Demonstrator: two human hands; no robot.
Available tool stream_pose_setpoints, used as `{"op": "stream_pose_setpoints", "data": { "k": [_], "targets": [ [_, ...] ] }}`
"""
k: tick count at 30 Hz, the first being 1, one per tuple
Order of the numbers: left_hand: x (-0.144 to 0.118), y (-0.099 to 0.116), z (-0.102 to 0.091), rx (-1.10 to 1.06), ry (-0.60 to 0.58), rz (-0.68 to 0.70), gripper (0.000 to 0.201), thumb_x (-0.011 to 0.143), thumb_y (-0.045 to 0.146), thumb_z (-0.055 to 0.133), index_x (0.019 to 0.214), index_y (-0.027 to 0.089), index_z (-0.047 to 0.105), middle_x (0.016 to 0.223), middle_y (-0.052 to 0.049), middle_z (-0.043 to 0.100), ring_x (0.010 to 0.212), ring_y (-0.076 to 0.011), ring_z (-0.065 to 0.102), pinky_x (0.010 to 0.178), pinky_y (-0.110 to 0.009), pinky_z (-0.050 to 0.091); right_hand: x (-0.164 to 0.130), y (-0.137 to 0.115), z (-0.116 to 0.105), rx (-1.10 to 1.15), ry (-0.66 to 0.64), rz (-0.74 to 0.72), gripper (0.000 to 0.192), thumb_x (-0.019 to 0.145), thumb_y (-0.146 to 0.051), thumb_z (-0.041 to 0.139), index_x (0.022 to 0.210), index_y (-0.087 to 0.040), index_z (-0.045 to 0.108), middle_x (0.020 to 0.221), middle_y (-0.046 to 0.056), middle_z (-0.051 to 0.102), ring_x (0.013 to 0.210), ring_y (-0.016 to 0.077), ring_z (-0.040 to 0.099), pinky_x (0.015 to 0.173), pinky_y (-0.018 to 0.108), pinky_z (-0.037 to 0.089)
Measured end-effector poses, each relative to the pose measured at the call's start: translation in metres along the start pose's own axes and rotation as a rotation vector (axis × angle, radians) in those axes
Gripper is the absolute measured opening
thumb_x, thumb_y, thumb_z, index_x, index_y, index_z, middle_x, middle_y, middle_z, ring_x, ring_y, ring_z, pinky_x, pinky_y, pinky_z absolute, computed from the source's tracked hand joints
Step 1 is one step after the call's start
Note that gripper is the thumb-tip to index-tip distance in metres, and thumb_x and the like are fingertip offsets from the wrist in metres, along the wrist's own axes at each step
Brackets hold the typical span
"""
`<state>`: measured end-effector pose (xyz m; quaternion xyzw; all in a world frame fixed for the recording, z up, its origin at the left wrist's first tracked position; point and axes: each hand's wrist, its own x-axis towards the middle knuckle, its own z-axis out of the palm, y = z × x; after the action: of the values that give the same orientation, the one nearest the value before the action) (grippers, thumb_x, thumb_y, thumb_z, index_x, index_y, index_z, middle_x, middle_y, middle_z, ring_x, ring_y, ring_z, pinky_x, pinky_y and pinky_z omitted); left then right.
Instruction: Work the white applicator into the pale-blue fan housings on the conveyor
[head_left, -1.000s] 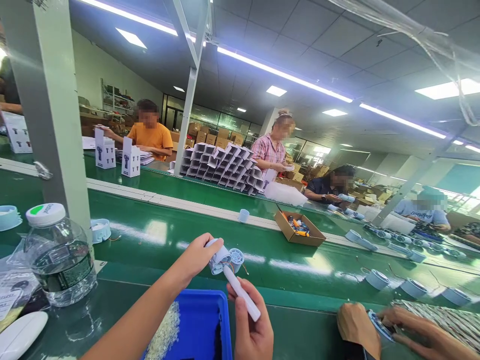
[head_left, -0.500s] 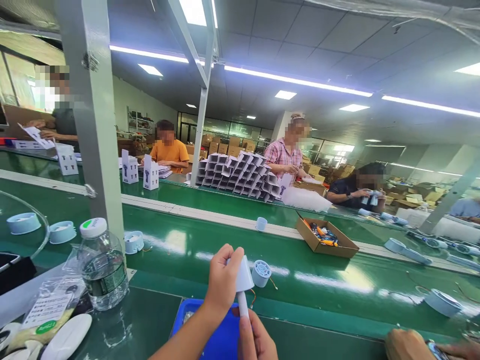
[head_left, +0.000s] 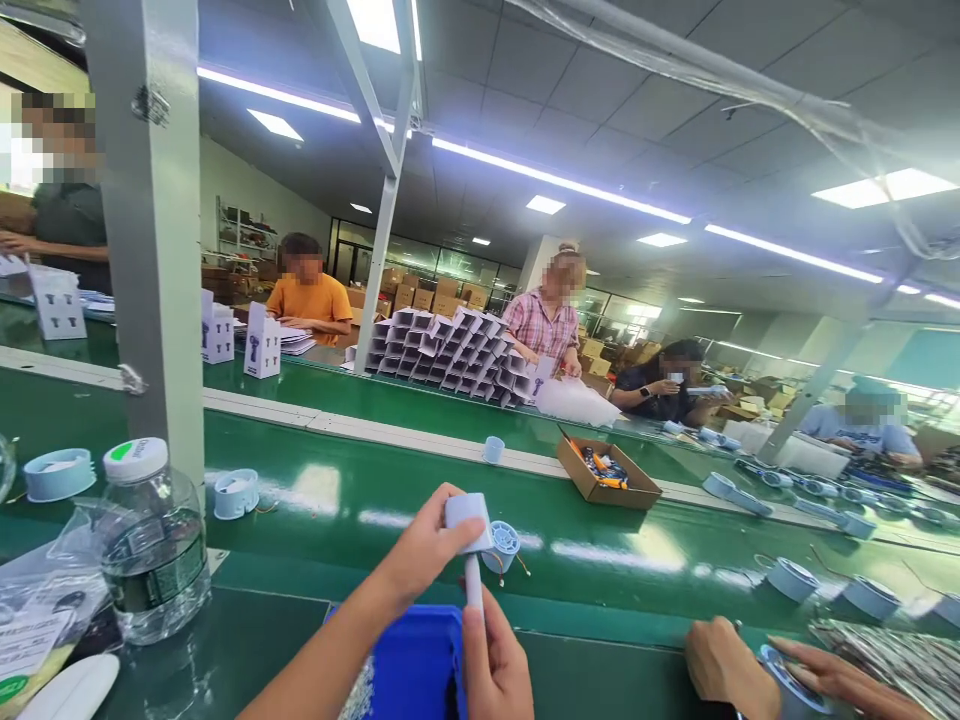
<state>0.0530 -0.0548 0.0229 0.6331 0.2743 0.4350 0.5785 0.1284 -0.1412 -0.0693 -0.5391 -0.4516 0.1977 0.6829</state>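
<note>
Hands: left hand (head_left: 424, 545) pinches a pale blue housing (head_left: 466, 512) from the left; right hand (head_left: 495, 665) is closed round a white pen-like tool (head_left: 473, 585) standing upright under it.
Change: half a second ago the housing showed a broad, cone-like white face toward the camera; now it looks turned, a squarer blue end up. A second ago the tool lay slanted across the right hand, and now it stands nearly vertical, tip at the underside of the housing.
Meaning: the piece appears to be worked from below, with the tool pressed in or seating something; I judge this step to be under way, not finished.
Fan part: a small round grille piece (head_left: 504, 540) hangs just right of the housing on thin wires, as before.
Left of hands: a water bottle (head_left: 154, 545) stands on the green table (head_left: 315, 640), with blue ring parts (head_left: 235, 493) beyond it.
Below hands: a blue tray (head_left: 412, 660), partly hidden by the forearm.
Right of hands: a brown carton (head_left: 609, 473) on the belt; at the lower right, a co-worker's hands (head_left: 724, 665) hold another round part.
</note>
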Motion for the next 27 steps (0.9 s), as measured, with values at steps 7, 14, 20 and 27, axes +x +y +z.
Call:
{"op": "stream_pose_setpoints", "data": {
  "k": [7,14,20,27],
  "targets": [
    [0.003,0.006,-0.043,0.604,0.228,0.416,0.029,0.064,0.035,0.066,0.075,0.022,0.043,0.086,0.002,0.048,0.065,-0.01,0.047,0.057,-0.023,0.039,0.001,0.013,0.005,-0.068,0.063,0.043,0.052,0.077,-0.061,0.051,0.084,-0.015,0.073,0.057,0.001,0.061,0.053,0.0144,0.053,0.052,0.021,0.044],
    [0.008,-0.006,-0.048,0.638,0.176,0.42,0.034,0.068,0.036,0.062,0.087,0.025,0.036,0.106,-0.003,0.051,0.083,-0.0145,0.055,0.074,-0.029,0.043,-0.004,0.033,0.011,-0.058,0.06,0.052,0.052,0.077,-0.059,0.052,0.096,-0.014,0.069,0.046,-0.003,0.05,0.041,0.0123,0.042,0.04,0.022,0.033],
    [0.018,-0.036,-0.07,0.959,0.108,0.14,0.035,0.067,0.035,0.062,0.097,0.022,0.05,0.097,-0.005,0.055,0.091,-0.0231,0.052,0.077,-0.034,0.042,-0.006,0.018,0.006,-0.016,0.023,0.077,0.032,0.077,-0.051,0.057,0.074,-0.019,0.057,0.047,-0.008,0.036,0.042,0.0091,0.034,0.041,0.02,0.03],
    [0.022,-0.076,-0.076,1.082,-0.009,0.087,0.045,0.075,0.023,0.055,0.119,0.03,0.054,0.127,-0.007,0.048,0.117,-0.0274,0.039,0.093,-0.043,0.035,-0.013,-0.003,0.003,0.059,-0.276,0.144,0.027,0.086,-0.045,0.049,0.088,-0.018,0.055,0.069,-0.001,0.057,0.058,0.013,0.054,0.055,0.023,0.046]
  ]
}}
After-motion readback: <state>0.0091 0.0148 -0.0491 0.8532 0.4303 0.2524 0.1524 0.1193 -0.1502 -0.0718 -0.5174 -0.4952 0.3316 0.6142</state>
